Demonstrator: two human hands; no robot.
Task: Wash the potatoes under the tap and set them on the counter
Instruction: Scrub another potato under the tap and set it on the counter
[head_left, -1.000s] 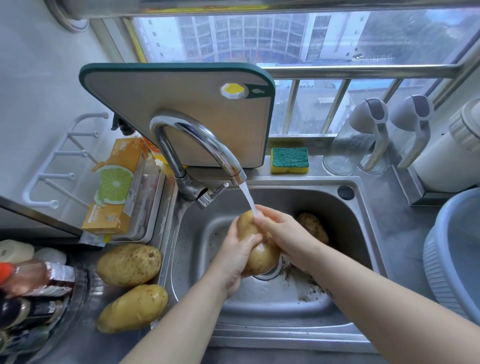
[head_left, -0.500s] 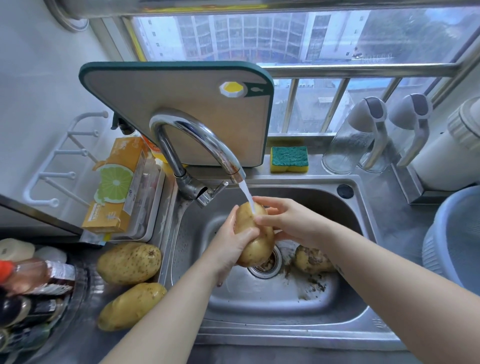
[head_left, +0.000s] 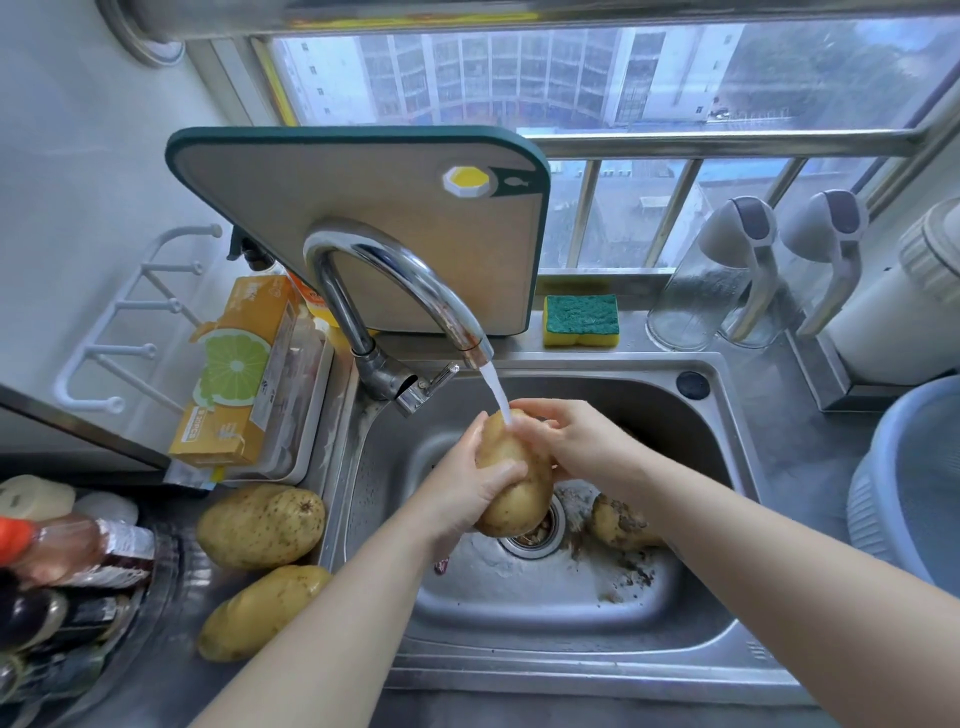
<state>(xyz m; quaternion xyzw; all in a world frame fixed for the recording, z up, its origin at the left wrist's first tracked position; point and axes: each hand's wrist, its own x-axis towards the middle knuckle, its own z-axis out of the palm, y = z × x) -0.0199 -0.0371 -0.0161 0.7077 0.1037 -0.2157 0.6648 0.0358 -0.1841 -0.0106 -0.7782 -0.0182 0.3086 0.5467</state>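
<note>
Over the steel sink (head_left: 717, 431), a yellow potato (head_left: 517, 496) stands upright under the water running from the chrome tap (head_left: 410, 283). My left hand (head_left: 467, 486) grips its left side, thumb across the front. My right hand (head_left: 571, 439) curls over its top right, where the stream lands. A dirty potato (head_left: 618, 522) lies on the sink floor to the right of the drain, partly behind my right forearm. Two clean potatoes (head_left: 260, 527) (head_left: 260, 610) rest on the counter left of the sink.
A cutting board (head_left: 363, 208) leans behind the tap. A sponge (head_left: 581, 319) sits on the back ledge. An orange box (head_left: 239, 379) and bottles (head_left: 67, 556) crowd the left counter. A blue basin (head_left: 909, 483) and two clear jugs (head_left: 727, 280) stand on the right.
The potato in my hands has turned slightly and my right hand has slid over its top. The dirty potato in the sink lies still.
</note>
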